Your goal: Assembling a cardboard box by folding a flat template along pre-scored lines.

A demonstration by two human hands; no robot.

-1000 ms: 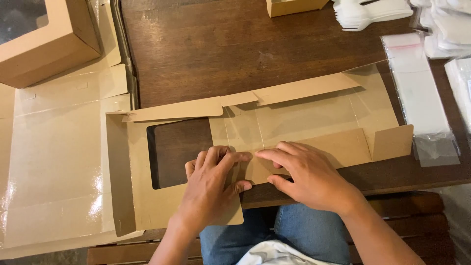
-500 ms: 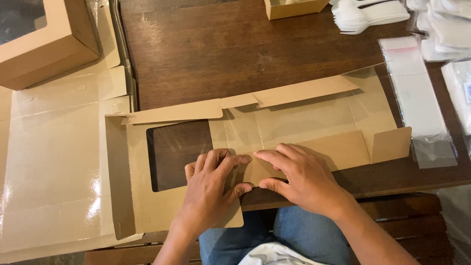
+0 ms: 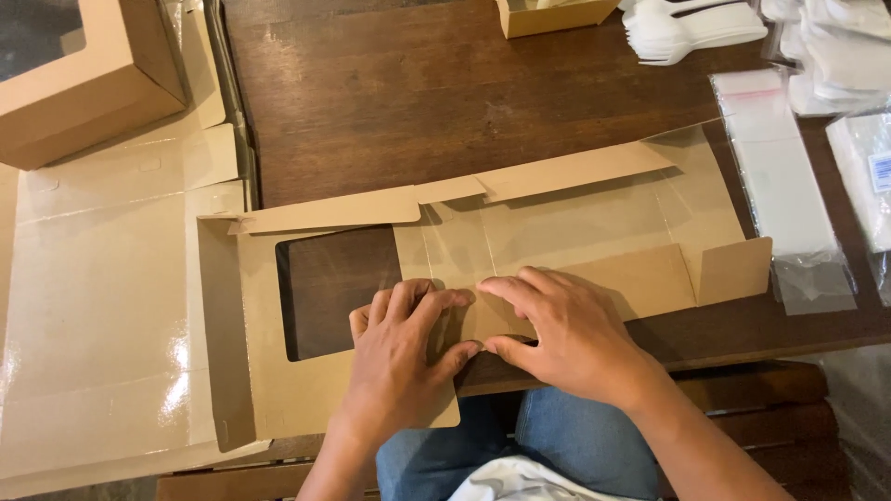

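Observation:
A flat, unfolded brown cardboard box blank with a rectangular clear window lies across the dark wooden table. Its side flaps stand partly raised along the far edge and at the right end. My left hand presses flat on the panel beside the window, fingers spread, thumb out to the right. My right hand presses on the near flap next to it. The fingertips of both hands meet at a fold line near the table's front edge.
A stack of flat box blanks lies at the left, with an assembled window box behind it. Another small box stands at the far edge. White plastic forks and clear plastic bags lie at the right.
Both hands have stayed on the near fold, shifting only slightly. The box blank has barely moved.

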